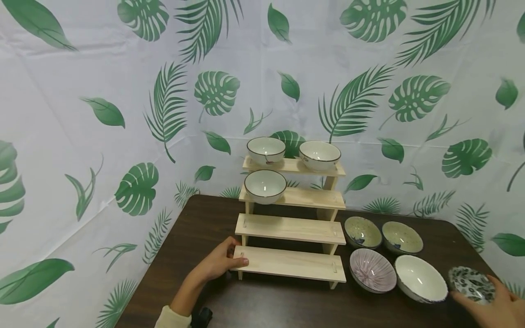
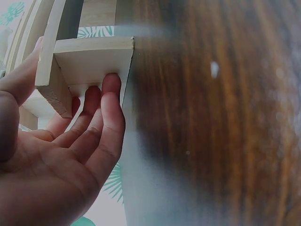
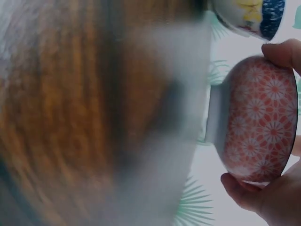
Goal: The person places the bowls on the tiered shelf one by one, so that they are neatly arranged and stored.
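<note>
My left hand point(image 1: 221, 260) grips the left end of the lowest step of a light wooden tiered stand point(image 1: 291, 264). In the left wrist view the thumb lies over the board and the fingers point(image 2: 113, 110) curl beneath it against the support. At the far right of the table, my right hand point(image 1: 502, 304) holds a bowl point(image 1: 470, 283) by its rim, between thumb and fingers. Its inside is patterned black and white; the right wrist view shows its outside red with white flowers point(image 3: 263, 117). Part of this hand is cut off by the head view's edge.
Two white dark-rimmed bowls point(image 1: 265, 151) stand on the top step, and another white bowl point(image 1: 265, 186) on the step below. Right of the stand are two greenish bowls point(image 1: 402, 238), a pinkish streaked bowl point(image 1: 372, 269) and a white bowl point(image 1: 421, 279). A leaf-print cloth point(image 1: 254, 54) hangs behind.
</note>
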Tool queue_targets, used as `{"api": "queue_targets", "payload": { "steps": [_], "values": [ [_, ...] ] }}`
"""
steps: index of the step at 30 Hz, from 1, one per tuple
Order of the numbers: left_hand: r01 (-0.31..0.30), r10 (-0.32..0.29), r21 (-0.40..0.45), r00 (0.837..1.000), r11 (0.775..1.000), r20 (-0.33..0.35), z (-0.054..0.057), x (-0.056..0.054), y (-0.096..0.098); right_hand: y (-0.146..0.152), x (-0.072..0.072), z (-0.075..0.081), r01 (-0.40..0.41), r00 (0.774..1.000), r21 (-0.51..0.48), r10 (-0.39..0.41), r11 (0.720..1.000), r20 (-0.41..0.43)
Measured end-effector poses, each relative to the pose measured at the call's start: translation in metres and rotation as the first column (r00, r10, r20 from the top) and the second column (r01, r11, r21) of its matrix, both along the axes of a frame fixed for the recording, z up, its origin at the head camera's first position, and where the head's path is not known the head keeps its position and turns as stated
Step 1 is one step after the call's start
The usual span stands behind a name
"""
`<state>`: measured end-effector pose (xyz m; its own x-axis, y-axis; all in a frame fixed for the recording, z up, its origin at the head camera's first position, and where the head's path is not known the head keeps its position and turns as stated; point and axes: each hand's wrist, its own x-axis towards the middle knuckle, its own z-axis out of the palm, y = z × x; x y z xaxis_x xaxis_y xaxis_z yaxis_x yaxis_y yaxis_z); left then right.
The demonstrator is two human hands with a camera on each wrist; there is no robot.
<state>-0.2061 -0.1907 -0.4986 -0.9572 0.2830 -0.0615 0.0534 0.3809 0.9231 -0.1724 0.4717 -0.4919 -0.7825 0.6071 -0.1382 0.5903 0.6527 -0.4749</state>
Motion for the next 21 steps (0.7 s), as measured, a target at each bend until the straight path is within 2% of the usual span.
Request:
{"api": "queue_targets", "payload": {
  "steps": [4, 10, 15, 21],
  "values": [
    [-0.001, 0.001, 0.003, 1.000, 1.000, 0.018, 0.001, 0.001, 0.000, -0.012, 0.005, 0.014, 0.039, 0.996, 0.015, -0.038, 0.999, -0.085],
    [-0.004, 0.004, -0.002, 1.000, 1.000, 0.018, 0.003, 0.001, -0.001, -0.038, 0.010, 0.039, 0.048, 0.984, 0.059, -0.037, 0.997, -0.177],
    [0.001, -0.001, 0.002, 1.000, 1.000, 0.012, 0.003, 0.000, -0.001, -0.056, 0.014, 0.057, 0.041, 0.988, 0.095, -0.026, 0.995, -0.153],
    [0.002, -0.002, -0.011, 1.000, 1.000, 0.007, 0.002, 0.000, 0.000, -0.071, 0.019, 0.066, 0.006, 0.992, 0.113, 0.009, 0.994, -0.127]
  ]
}}
